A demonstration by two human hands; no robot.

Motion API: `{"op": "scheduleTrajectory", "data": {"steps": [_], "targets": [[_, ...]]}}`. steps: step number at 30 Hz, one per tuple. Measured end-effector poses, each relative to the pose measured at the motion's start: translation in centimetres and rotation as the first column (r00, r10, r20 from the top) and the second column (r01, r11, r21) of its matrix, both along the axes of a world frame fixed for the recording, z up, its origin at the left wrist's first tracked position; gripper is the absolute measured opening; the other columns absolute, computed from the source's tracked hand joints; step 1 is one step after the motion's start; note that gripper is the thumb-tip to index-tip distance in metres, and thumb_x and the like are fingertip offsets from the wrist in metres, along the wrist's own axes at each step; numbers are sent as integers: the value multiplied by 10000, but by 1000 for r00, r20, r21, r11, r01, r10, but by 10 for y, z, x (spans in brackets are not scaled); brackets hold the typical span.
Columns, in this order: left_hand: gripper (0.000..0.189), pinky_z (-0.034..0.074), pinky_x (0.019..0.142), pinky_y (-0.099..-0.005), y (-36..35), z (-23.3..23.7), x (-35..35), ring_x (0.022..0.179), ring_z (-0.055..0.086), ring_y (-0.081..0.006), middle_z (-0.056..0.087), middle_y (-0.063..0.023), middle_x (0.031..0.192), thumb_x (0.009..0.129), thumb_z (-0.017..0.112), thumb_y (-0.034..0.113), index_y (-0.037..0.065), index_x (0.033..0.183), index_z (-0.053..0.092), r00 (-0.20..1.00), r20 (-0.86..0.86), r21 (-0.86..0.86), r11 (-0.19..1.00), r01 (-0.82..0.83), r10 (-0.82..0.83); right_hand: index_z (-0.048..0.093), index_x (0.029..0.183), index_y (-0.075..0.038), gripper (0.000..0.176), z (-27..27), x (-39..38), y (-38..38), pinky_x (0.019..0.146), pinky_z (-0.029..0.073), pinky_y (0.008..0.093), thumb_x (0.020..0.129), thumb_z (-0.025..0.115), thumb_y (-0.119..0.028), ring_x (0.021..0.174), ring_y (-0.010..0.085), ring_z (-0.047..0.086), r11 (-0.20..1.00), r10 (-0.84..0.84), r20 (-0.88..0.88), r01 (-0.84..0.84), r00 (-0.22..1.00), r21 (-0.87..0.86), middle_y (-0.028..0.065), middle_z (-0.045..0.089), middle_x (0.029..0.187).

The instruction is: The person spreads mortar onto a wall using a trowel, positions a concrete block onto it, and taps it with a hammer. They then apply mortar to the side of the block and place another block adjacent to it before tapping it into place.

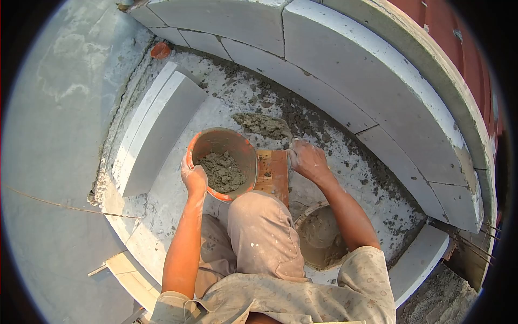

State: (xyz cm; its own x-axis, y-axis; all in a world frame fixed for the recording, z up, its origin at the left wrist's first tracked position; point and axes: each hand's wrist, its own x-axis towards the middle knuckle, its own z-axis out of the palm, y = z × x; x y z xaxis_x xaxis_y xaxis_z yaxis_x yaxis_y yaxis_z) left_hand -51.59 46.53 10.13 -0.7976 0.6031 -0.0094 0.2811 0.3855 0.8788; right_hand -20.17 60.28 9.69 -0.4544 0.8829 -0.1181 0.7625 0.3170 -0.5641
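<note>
Two courses of the wall (345,70) stand along the floor's far edge; two blocks lie unlaid, the left block (156,129) and the right block (418,262). The left hand (194,175) has its grip pinching the orange bucket (226,141) by the rim; the right hand (307,159) is clenched round the one loaded trowel (264,125). A second bucket (321,237) sits nearer.

You have one view, from the camera on your head, looking steeply down and forward over your bent knee (259,227). The orange bucket (216,132) sits close, near the centre. Beyond it the curved block wall (345,70) arcs across the top. A round fisheye border darkens the corners.
</note>
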Motion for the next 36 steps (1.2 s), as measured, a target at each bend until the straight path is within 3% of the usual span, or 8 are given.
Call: {"op": "scheduleTrajectory", "data": {"steps": [5,8,14,18,25,29,32,36], "targets": [[549,423,973,-328,-5,0,-5,1082,592,-231,632,-121,1135,755,426,-113,12,1266,584,999,35,41,999,-22,20,629,856,14,293,-28,28,40,561,511,445,923,596,-269,613,290,665,782,-129,22,115,991,-613,171,673,742],[549,427,973,-332,-8,4,-9,1084,598,-239,635,-127,1141,758,423,-111,11,1268,583,998,52,40,999,-36,34,637,846,33,329,-50,36,75,499,467,386,928,623,-285,568,206,610,705,-112,113,159,987,-691,132,646,713],[561,420,1008,-353,-14,3,-9,1138,598,-283,637,-156,1187,758,431,-102,3,1291,566,999,-42,8,1000,-27,28,648,829,26,344,-68,11,142,558,491,433,897,655,-311,602,271,642,767,-299,249,387,921,-512,168,625,653],[562,430,996,-357,-12,3,-9,1114,612,-282,650,-156,1153,755,428,-106,6,1288,567,997,-58,23,999,-45,46,661,902,-4,305,-103,9,98,784,501,555,869,633,-306,897,467,645,985,-169,134,172,977,-11,274,674,920],[534,448,978,-364,-7,9,-1,1117,623,-303,655,-174,1169,766,448,-96,6,1276,573,997,-36,57,996,-73,75,659,893,-34,234,4,-55,-23,744,536,493,864,624,-264,861,399,662,944,206,119,-229,971,238,189,672,922],[537,451,986,-379,-28,5,-12,1116,621,-340,655,-207,1166,772,473,-80,-21,1300,542,997,36,59,996,-74,72,651,960,-48,214,38,-81,-39,714,534,465,852,640,-232,859,355,665,955,97,-127,-56,987,292,159,652,931],[552,438,1018,-393,-42,-19,-12,1177,585,-352,612,-219,1249,789,470,-68,-18,1337,515,993,69,75,992,-99,94,671,957,-41,236,-16,-75,-46,702,521,477,850,636,-249,837,350,662,874,382,281,-443,880,201,140,662,936],[571,413,1062,-400,-49,-6,0,1250,538,-365,568,-246,1308,803,484,-45,-57,1373,462,992,84,41,994,-102,99,655,964,-42,247,51,-92,-74,698,506,531,853,629,-261,834,364,668,828,298,172,-344,939,442,164,676,957]]}}
